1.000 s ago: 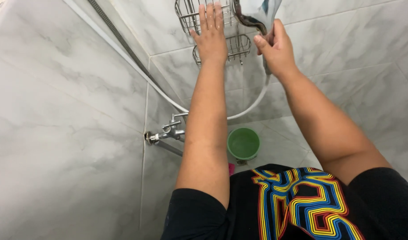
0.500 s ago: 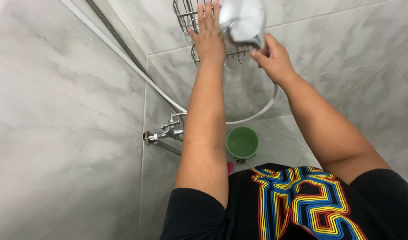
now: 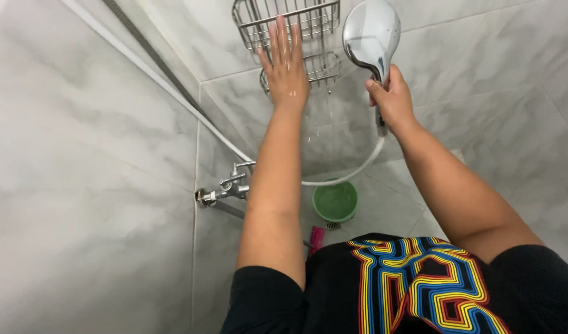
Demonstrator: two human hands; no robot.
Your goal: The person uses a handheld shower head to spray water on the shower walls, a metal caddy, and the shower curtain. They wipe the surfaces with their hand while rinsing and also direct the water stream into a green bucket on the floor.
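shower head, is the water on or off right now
On, as far as shows: the right hand holds the shower head up, and thin streaks and droplets show below the flat left hand by the wire rack.

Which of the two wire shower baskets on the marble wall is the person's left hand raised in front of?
The upper, larger wire basket: the left hand's fingertips overlap it, while the smaller lower wire basket sits right of the palm.

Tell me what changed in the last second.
The right hand turned the shower head and raised it upright, clear of the wire rack. It grips the handle as before. The left hand stays flat against the rack; the green bucket hasn't moved.
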